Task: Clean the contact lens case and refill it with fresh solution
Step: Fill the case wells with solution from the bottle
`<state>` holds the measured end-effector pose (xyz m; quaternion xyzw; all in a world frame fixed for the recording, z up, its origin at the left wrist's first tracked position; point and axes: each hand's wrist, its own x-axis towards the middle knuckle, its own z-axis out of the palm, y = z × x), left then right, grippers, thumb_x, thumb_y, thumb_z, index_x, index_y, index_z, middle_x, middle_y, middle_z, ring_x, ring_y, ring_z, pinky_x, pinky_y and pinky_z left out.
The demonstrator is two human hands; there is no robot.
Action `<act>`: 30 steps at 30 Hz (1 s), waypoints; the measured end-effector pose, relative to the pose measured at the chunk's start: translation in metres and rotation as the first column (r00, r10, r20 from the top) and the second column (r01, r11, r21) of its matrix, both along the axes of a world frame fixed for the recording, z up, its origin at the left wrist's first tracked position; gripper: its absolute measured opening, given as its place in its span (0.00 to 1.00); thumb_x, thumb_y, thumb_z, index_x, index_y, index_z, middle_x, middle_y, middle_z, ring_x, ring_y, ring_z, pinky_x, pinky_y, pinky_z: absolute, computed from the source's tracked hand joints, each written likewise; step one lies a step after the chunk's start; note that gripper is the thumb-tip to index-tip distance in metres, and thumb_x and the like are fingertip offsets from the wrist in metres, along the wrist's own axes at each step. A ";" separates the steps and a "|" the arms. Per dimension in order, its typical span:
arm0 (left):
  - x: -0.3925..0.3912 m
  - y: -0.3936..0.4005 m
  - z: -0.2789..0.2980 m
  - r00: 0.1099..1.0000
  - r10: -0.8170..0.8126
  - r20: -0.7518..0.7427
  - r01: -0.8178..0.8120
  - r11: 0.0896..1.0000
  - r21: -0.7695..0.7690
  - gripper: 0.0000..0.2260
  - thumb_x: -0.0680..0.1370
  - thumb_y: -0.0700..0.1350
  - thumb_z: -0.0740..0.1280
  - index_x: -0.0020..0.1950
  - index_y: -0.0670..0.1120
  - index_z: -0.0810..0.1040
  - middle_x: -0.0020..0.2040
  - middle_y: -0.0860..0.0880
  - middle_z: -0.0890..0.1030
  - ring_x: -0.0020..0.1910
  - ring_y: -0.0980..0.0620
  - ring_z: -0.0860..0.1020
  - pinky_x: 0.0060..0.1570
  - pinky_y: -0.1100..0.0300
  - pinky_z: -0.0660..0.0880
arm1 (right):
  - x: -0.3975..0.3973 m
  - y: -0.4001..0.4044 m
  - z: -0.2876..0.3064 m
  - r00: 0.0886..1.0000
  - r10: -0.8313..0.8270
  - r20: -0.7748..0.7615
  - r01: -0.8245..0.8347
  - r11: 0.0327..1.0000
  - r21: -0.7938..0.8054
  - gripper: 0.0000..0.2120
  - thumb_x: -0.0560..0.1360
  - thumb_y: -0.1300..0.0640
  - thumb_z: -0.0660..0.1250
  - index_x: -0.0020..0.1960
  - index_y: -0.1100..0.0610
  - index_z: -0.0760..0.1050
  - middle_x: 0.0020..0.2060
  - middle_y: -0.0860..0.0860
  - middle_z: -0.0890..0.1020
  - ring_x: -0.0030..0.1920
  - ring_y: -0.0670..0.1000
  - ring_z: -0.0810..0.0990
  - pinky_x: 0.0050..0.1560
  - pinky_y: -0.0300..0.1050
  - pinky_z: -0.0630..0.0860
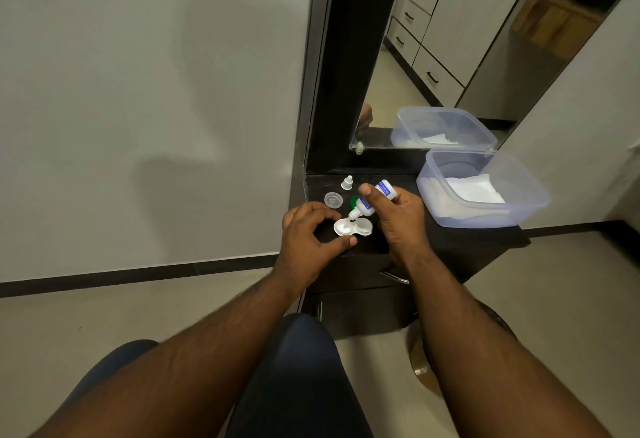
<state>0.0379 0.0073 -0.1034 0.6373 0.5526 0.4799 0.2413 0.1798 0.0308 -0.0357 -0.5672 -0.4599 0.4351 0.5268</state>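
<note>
R hand (398, 216) tips bottle (372, 200), nozzle down-left.

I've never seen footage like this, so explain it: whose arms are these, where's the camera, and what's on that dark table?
There is no machine here. The camera sits on a person's head, looking down at their own hands. The right hand grips a small solution bottle, tipped nozzle-down over the open white contact lens case. The left hand steadies the case with fingers curled round its edge. On the dark table lie a grey lid, a green lid, the bottle's clear cap and a plastic tub with white tissue. A mirror stands behind.
</note>
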 end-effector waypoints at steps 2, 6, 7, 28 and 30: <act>0.000 0.000 -0.001 1.000 -0.002 0.000 0.002 1.000 -0.003 0.17 0.66 0.54 0.77 0.53 0.52 0.81 0.55 0.56 0.76 0.58 0.57 0.67 0.57 0.55 0.70 | 0.000 0.000 0.000 1.000 -0.002 -0.005 0.002 1.000 -0.003 0.09 0.68 0.53 0.75 0.39 0.57 0.78 0.34 0.53 0.82 0.34 0.46 0.80 0.35 0.35 0.76; 0.000 0.000 -0.001 1.000 -0.002 0.004 0.002 1.000 -0.003 0.17 0.67 0.53 0.77 0.53 0.53 0.81 0.55 0.57 0.75 0.58 0.58 0.67 0.57 0.54 0.71 | 0.001 0.000 0.000 1.000 -0.006 -0.005 0.006 1.000 -0.003 0.09 0.68 0.53 0.75 0.38 0.57 0.78 0.34 0.53 0.82 0.33 0.45 0.80 0.35 0.35 0.77; 0.000 0.000 0.000 1.000 -0.004 0.005 0.004 1.000 -0.004 0.16 0.67 0.53 0.77 0.53 0.53 0.81 0.54 0.58 0.75 0.58 0.58 0.67 0.57 0.54 0.71 | 0.000 0.000 0.001 1.000 -0.006 -0.009 0.006 1.000 0.002 0.08 0.69 0.54 0.74 0.38 0.57 0.78 0.33 0.53 0.82 0.32 0.44 0.80 0.34 0.34 0.77; 0.001 -0.001 -0.001 1.000 -0.001 0.019 0.001 1.000 0.006 0.17 0.65 0.57 0.75 0.51 0.53 0.81 0.54 0.58 0.75 0.58 0.58 0.68 0.57 0.52 0.71 | 0.009 -0.001 0.005 0.969 -0.168 -0.182 0.148 0.982 -0.119 0.13 0.71 0.46 0.70 0.39 0.56 0.76 0.31 0.52 0.77 0.28 0.47 0.68 0.27 0.39 0.66; 0.001 -0.001 -0.001 1.000 -0.006 0.008 0.006 1.000 0.004 0.16 0.66 0.55 0.76 0.51 0.54 0.81 0.55 0.58 0.75 0.58 0.57 0.68 0.58 0.51 0.71 | 0.009 -0.002 0.005 0.969 -0.170 -0.181 0.151 0.982 -0.116 0.13 0.70 0.46 0.71 0.38 0.56 0.76 0.31 0.53 0.77 0.29 0.47 0.69 0.28 0.40 0.67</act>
